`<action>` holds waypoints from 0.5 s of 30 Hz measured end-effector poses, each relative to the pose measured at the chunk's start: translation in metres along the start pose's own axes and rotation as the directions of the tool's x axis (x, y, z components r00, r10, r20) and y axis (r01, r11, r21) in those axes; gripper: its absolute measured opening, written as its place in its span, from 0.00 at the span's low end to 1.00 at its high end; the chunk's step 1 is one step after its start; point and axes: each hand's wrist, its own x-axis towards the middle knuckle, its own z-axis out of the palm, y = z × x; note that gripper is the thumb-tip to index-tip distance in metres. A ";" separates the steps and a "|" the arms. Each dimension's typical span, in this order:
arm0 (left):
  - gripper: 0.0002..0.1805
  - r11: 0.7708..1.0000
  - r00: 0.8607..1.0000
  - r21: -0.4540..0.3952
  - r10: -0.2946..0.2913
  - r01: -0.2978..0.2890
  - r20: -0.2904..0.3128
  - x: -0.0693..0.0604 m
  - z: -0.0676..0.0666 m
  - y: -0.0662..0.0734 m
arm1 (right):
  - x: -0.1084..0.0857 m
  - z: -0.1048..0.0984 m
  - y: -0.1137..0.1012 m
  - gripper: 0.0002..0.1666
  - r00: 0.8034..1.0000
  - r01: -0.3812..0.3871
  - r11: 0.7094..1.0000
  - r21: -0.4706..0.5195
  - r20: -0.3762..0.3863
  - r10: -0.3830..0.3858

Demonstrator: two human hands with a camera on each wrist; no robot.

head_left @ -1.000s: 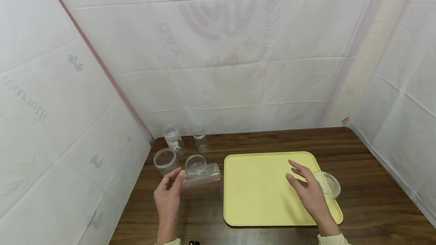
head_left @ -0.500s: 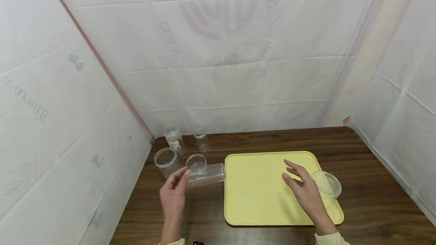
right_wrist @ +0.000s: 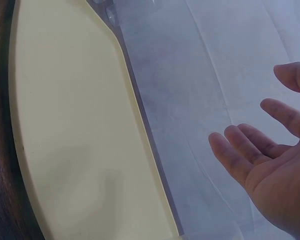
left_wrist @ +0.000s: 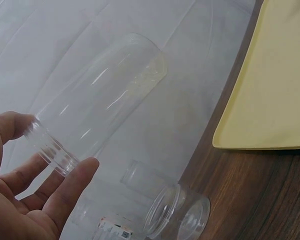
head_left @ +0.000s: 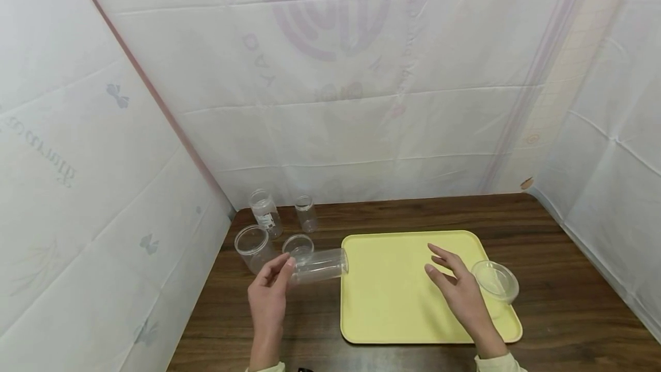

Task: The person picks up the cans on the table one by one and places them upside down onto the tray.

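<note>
Between thumb and fingers, my left hand [head_left: 268,297] grips a clear plastic jar [head_left: 322,264] by its threaded neck. The jar lies sideways in the air, its base pointing right toward the left edge of the yellow tray [head_left: 403,303]. In the left wrist view the ribbed neck of the jar [left_wrist: 102,95] is pinched at the rim, and it looks see-through. My right hand [head_left: 461,294] hovers above the right part of the tray, fingers spread and holding nothing. Beside it, a shallow round clear container [head_left: 496,281] sits over the tray's right edge.
Several clear jars stand at the table's back left: a wide one [head_left: 253,248], a labelled one [head_left: 265,214], a small narrow one [head_left: 306,214] and a short one [head_left: 298,244]. White cloth walls [head_left: 361,131] enclose the wooden table [head_left: 568,286].
My left hand has carried the jar to the right, so its base reaches the tray's left edge. My right hand has shifted slightly left over the tray.
</note>
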 end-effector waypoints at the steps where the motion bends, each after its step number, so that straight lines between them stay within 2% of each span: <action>1: 0.18 1.000 1.000 -0.001 0.001 -0.001 0.002 -0.001 0.001 0.000 | 0.000 0.000 0.000 0.28 1.000 0.000 1.000 -0.001 0.000 0.000; 6: 0.16 0.999 1.000 -0.033 0.011 -0.011 0.005 -0.002 0.005 -0.002 | 0.000 0.001 -0.001 0.28 1.000 -0.002 1.000 -0.007 0.000 0.002; 15: 0.15 1.000 1.000 -0.028 0.015 -0.015 0.024 -0.005 0.010 -0.005 | 0.000 0.006 -0.002 0.28 1.000 0.000 1.000 0.011 0.008 0.000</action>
